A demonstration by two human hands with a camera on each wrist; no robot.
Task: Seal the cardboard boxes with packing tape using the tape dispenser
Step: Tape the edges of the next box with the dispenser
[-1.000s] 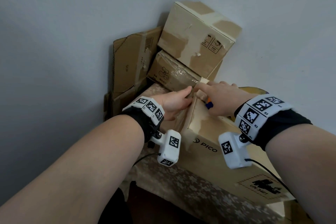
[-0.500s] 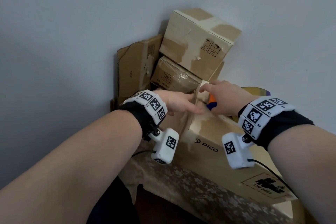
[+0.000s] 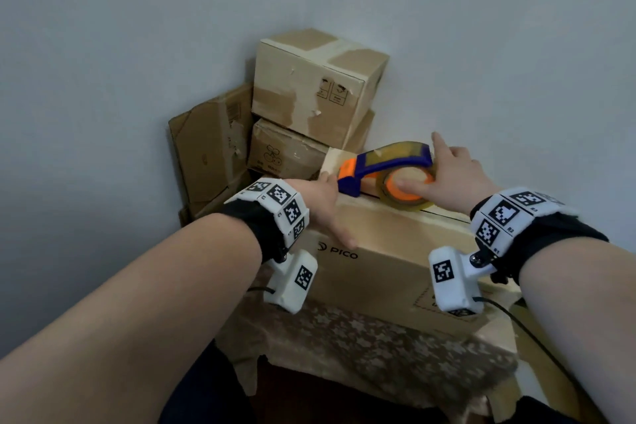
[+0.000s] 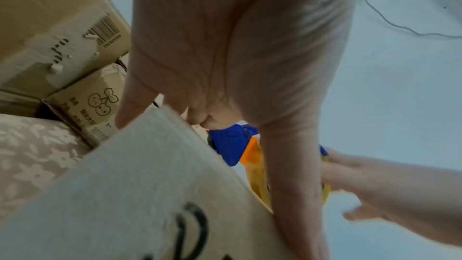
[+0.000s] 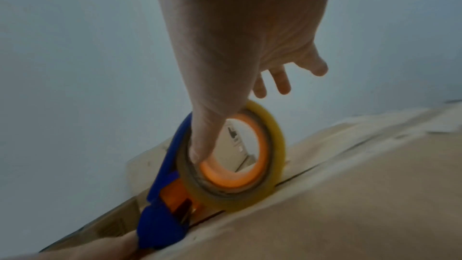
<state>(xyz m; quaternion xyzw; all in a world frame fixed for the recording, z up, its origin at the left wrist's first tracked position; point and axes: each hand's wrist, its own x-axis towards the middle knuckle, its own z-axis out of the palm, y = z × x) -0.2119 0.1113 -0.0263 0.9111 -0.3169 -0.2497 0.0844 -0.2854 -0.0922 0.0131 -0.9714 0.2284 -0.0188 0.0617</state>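
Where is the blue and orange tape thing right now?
In the head view the tape dispenser sits on top of the PICO box, along its middle seam, with the right hand on its roll and the left hand beside its front end.

- Right hand point(image 5: 237, 33) reaches down from above, thumb tucked into the orange core of the tape roll point(image 5: 237, 157), the other fingers spread loose beyond it.
- Blue tape dispenser point(image 5: 162, 218) sits nose-down on the cardboard box point(image 5: 350, 195), right on the dark seam between the flaps.
- Another fingertip point(image 5: 110, 244) touches the dispenser's blue nose at the lower left.
- Pale wall point(image 5: 75, 46) behind.
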